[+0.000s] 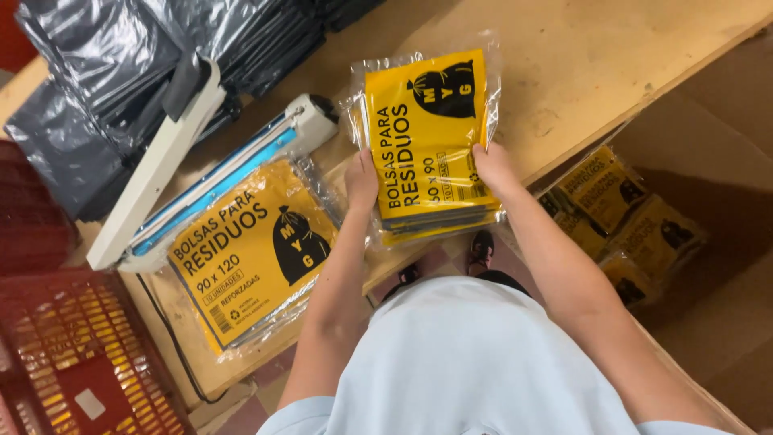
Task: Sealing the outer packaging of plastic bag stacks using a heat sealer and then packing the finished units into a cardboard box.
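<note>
Both hands on a small stack of yellow packs (427,137) in clear wrap, lying on the wooden table (580,56) near its right edge. Left hand (361,184) pinching the stack's left near edge, thumb on top, fingers hidden beneath. Right hand (493,167) gripping the right near edge the same way, thumb over the top pack, other fingers out of sight. Stack a little uneven at the near end, lower packs peeking out under the top one.

Best handled by keeping even pressure from both sides, squaring the edges against the tabletop, and not letting the slippery wrap slide pack over pack. Better to keep the stack flat than tilted, since the loose plastic at the far end looks ready to crumple.

To the left, just beside the stack, a larger yellow pack (254,250) lying flat, its far edge under the blue and white heat sealer (217,173), arm raised. Sealer close enough to catch a corner of the stack if swung left. Further left and far, heaps of dark plastic bags (97,64). Near left, a red crate (72,354) below table level, with a black cable (173,346) hanging down the table's side. Right of the table, lower down, a cardboard box (725,161) holding more yellow packs (628,217).
</note>
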